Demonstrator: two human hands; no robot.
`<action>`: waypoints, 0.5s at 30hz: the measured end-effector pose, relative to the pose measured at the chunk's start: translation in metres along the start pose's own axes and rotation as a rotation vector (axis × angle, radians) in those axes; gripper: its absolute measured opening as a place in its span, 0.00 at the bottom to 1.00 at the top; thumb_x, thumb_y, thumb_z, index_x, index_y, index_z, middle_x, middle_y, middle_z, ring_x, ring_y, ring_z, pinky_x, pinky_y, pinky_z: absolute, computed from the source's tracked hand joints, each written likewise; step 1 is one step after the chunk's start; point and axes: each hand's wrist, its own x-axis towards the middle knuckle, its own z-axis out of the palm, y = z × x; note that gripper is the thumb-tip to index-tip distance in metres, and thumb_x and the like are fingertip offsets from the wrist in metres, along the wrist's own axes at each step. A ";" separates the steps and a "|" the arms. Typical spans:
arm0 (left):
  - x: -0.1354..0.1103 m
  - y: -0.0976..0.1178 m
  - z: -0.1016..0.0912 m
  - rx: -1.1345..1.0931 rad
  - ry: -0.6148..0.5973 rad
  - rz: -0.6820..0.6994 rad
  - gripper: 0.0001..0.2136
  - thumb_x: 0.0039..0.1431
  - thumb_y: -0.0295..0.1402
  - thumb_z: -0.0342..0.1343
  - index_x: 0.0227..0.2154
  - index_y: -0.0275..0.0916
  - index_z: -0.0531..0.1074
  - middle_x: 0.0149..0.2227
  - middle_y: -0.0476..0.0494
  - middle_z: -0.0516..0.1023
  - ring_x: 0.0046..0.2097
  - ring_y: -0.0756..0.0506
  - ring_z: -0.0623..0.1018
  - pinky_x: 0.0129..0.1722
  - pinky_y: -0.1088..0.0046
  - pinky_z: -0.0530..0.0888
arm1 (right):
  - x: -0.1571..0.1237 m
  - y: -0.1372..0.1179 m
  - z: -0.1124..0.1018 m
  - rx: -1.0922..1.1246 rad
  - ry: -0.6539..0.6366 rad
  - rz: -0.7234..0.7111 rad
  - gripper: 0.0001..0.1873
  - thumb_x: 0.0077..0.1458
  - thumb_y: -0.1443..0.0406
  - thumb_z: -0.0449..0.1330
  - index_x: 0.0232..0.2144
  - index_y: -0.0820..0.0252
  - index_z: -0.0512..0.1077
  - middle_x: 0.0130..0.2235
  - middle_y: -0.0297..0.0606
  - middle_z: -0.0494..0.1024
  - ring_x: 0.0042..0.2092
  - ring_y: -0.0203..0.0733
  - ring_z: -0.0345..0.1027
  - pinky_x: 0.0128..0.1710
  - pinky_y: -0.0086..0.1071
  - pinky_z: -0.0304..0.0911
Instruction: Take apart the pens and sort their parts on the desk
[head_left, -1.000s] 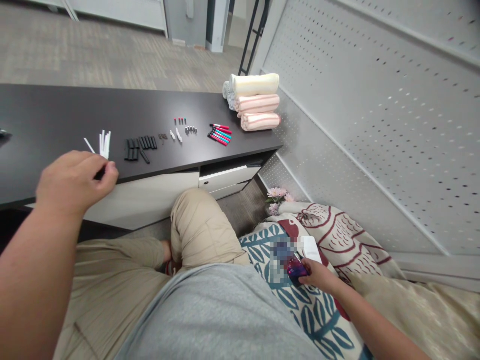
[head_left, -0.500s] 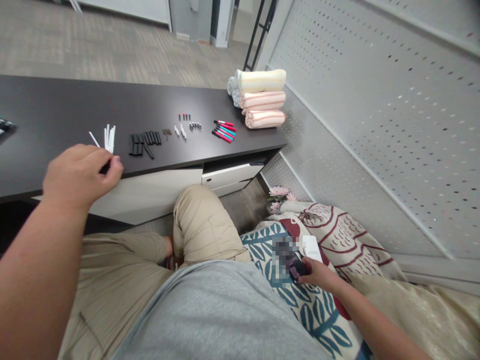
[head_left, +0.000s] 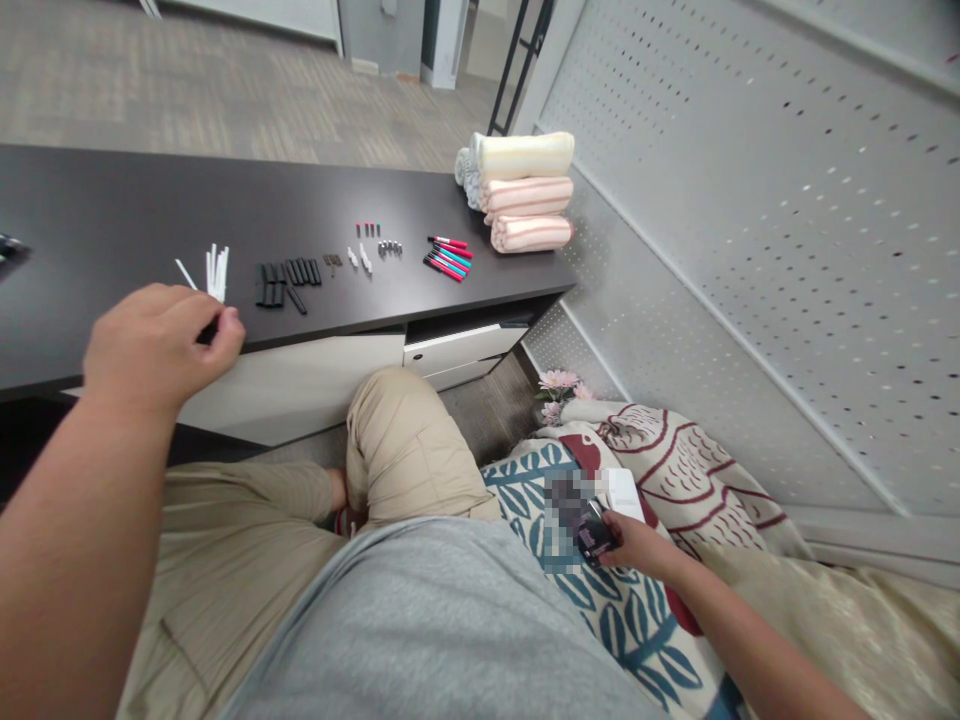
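Partly hidden: white sticks [head_left: 219, 278] behind left hand [head_left: 159, 338].

The right hand [head_left: 632, 546] grips a phone [head_left: 595, 535] — the left hand [head_left: 154, 335] is near white sticks [head_left: 217, 272].

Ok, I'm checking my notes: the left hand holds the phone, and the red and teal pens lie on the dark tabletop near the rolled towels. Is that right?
Wrong side: in the head view, it is the right hand that holds the phone. The red and teal pens do lie on the dark tabletop near the rolled towels.
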 end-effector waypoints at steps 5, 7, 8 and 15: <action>0.000 0.000 -0.001 0.028 -0.002 0.004 0.09 0.66 0.37 0.52 0.31 0.40 0.70 0.33 0.42 0.76 0.41 0.40 0.75 0.36 0.66 0.64 | 0.000 -0.001 -0.001 -0.009 -0.038 -0.022 0.24 0.38 0.67 0.69 0.42 0.58 0.74 0.39 0.35 0.83 0.41 0.46 0.75 0.41 0.32 0.65; 0.000 0.000 -0.001 0.025 -0.001 0.003 0.09 0.67 0.37 0.52 0.32 0.40 0.71 0.33 0.42 0.76 0.41 0.40 0.75 0.36 0.66 0.64 | 0.000 -0.002 -0.002 -0.020 -0.034 -0.020 0.24 0.38 0.67 0.69 0.42 0.59 0.74 0.39 0.36 0.82 0.41 0.47 0.75 0.41 0.32 0.65; 0.000 0.000 -0.001 0.020 -0.002 0.004 0.09 0.67 0.37 0.52 0.32 0.40 0.71 0.33 0.42 0.76 0.41 0.40 0.75 0.36 0.66 0.64 | 0.000 -0.002 -0.002 -0.026 -0.031 -0.021 0.23 0.39 0.66 0.70 0.42 0.58 0.74 0.39 0.36 0.82 0.41 0.47 0.75 0.40 0.33 0.65; 0.000 -0.001 -0.001 0.043 -0.008 0.011 0.10 0.67 0.37 0.52 0.29 0.41 0.68 0.31 0.43 0.74 0.39 0.41 0.74 0.35 0.66 0.63 | -0.001 -0.008 -0.003 -0.061 0.009 -0.046 0.15 0.49 0.58 0.68 0.39 0.58 0.76 0.38 0.40 0.82 0.41 0.49 0.74 0.40 0.35 0.64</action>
